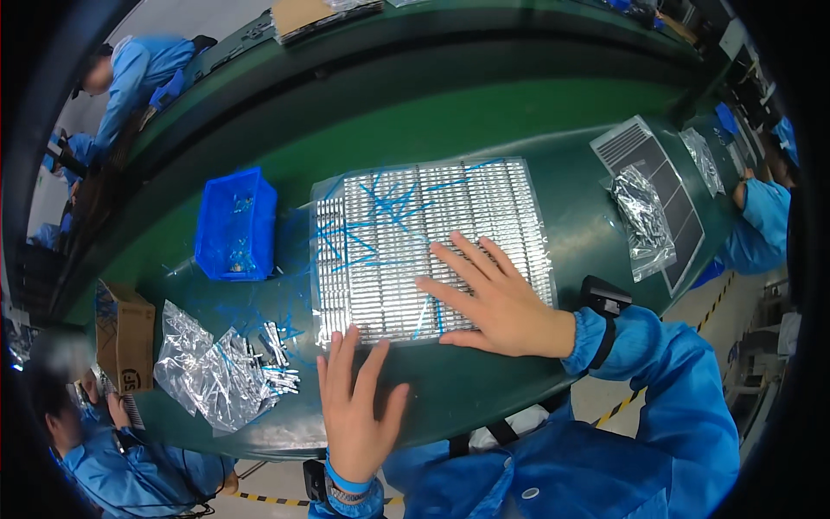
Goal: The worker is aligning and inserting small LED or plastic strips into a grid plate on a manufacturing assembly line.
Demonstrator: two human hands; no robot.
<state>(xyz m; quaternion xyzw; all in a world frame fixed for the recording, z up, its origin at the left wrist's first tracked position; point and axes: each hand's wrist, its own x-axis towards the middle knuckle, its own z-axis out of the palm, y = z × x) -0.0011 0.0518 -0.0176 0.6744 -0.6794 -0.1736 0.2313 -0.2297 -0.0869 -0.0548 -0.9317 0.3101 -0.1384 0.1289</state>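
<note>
A large flat sheet of silvery metal strips in rows (pixel 450 199), with clear plastic film at its edges, lies before me on the green table. Thin blue strips (pixel 385 203) are scattered over its upper left part, and a few lie lower down. My right hand (pixel 501 303) rests with fingers spread over the right half of the sheet. At the sheet's lower left edge is my left hand (pixel 359 411), fingers stretched out, its fingertips at the near border. Neither hand holds anything.
Left stand a blue bin (pixel 235 225) with small bits inside, a cardboard box (pixel 125 337) and an open plastic bag of metal pieces (pixel 229 376). Right, a filled bag (pixel 641 216) lies on a striped panel (pixel 670 190). Co-workers (pixel 138 471) sit nearby on both sides.
</note>
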